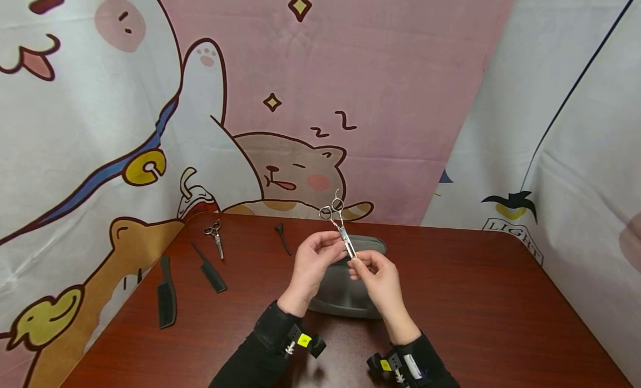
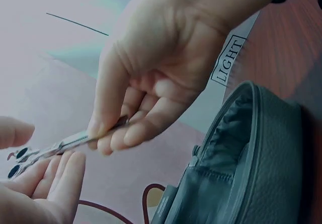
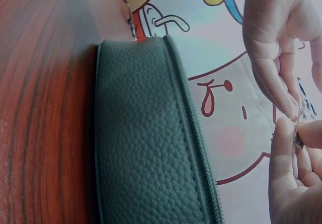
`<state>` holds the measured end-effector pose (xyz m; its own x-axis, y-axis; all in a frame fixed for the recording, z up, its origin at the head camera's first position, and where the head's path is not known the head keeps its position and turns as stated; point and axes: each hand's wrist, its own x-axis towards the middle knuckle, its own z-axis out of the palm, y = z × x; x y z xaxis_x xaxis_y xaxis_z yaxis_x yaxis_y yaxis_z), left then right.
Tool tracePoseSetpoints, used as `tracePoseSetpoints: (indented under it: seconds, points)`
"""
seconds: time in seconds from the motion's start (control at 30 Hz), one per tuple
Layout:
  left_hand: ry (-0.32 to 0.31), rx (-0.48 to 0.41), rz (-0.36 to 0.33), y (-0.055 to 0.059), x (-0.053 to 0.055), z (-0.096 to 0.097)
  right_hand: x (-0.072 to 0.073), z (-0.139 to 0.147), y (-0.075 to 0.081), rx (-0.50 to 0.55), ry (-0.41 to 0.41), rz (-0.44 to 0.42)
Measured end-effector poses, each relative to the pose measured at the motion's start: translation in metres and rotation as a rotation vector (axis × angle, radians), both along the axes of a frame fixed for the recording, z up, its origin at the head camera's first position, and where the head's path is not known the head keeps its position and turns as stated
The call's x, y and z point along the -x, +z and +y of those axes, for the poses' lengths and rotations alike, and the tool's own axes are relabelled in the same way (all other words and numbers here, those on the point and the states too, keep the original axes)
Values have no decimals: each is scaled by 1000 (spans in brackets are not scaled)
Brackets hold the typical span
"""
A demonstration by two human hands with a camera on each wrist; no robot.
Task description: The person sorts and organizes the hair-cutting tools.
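Note:
A pair of silver hair scissors (image 1: 343, 230) is held up over the case, finger loops pointing up and away. My right hand (image 1: 381, 281) pinches the blade end between thumb and fingers. Straight fingers of my left hand (image 1: 311, 268) lie under the scissors near the loops; in the left wrist view its thumb (image 2: 15, 132) stands apart from them. Below both hands sits a dark green-grey zip case (image 1: 340, 300) with pebbled sides. The left wrist view shows it unzipped, with a gathered lining (image 2: 229, 133) inside.
On the left of the brown table (image 1: 476, 299) lie a wide dark comb (image 1: 167, 299), a narrower handled comb (image 1: 212, 274) and a second pair of scissors (image 1: 216, 239). A small black clip (image 1: 282, 239) lies near the back edge. Printed cloth (image 1: 390, 98) hangs behind.

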<state>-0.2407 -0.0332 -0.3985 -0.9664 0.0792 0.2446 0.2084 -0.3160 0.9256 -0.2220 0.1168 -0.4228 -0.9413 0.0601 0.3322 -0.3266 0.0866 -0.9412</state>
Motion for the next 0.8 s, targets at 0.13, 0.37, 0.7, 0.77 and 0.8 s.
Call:
tracePoseSetpoints:
  seconds: [0.13,0.37,0.7,0.77,0.8]
  points:
    - [-65,38,26,0,1,-9,6,7,-9,49,27,-12]
    - [-102,93,-16,6,7,-30,4,15,-8,49,38,3]
    - [-133,237,-65,21,19,-59,2,25,-8,-42,28,-17]
    - [-150,260,-78,25,21,-62,1,25,-8,-62,28,-30]
    - [-160,270,-82,28,22,-64,1,25,-9,-70,31,-33]
